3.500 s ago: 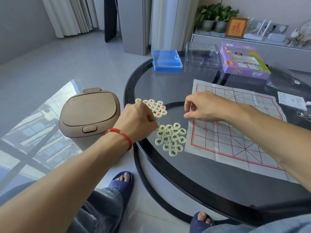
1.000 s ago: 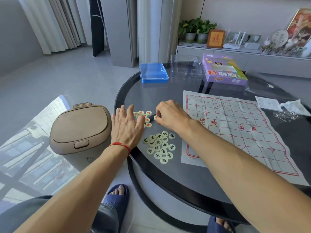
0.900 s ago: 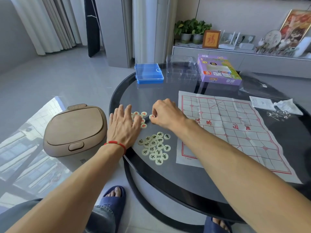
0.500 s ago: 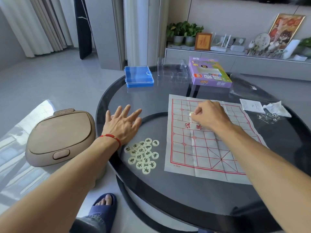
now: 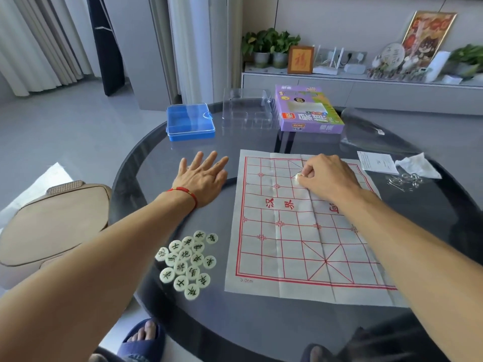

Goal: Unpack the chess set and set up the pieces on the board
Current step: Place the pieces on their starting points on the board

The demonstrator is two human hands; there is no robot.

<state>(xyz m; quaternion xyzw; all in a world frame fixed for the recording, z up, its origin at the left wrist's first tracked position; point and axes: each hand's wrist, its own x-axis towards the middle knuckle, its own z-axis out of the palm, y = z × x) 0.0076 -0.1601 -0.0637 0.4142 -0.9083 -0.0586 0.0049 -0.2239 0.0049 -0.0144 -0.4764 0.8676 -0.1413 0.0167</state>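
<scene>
Right hand (image 5: 326, 177) pinches small pale disc piece (image 5: 298, 176) at far half of paper board (image 5: 300, 231). Left hand (image 5: 202, 176) flat on glass table (image 5: 261, 322), fingers spread. Black-marked pieces (image 5: 187, 261) clustered beside board's near left corner. Discs look light, hard, slick on glass; best pinched by rim. Board thin, creased, likely slides.

I'm seeing the round glass table (image 5: 261, 333) carrying a paper board (image 5: 300, 231) at its centre, black-lettered pieces (image 5: 188, 262) clustering near the left edge, and a blue case (image 5: 190, 121), clear tray (image 5: 248, 111) and purple box (image 5: 305, 111) lying along the far edge.
</scene>
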